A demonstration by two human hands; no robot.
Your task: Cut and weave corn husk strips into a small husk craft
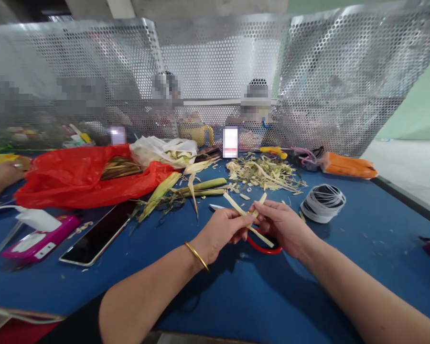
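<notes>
Two pale strips of plant husk (235, 204) cross each other between my hands, over the blue table. My left hand (226, 225) is closed, pinching the strips where they cross. From the other side my right hand (277, 223) also pinches them, close to the left fingertips. One strip's end pokes up beside the right fingers, and the other strip slants down to the right. Below the hands lie scissors with red handles (267, 249), partly hidden; a blade tip shows left of the fingers. A roll of white string (323, 203) sits right of my right hand.
Beyond my hands lie a pile of husk shreds (265, 172) and green stalks (200, 187). At left are a red plastic bag (68, 179), a phone (98, 234) and a purple power strip (43, 243). A perforated metal screen (222, 62) closes the back. Another person's hand (3, 177) shows far left.
</notes>
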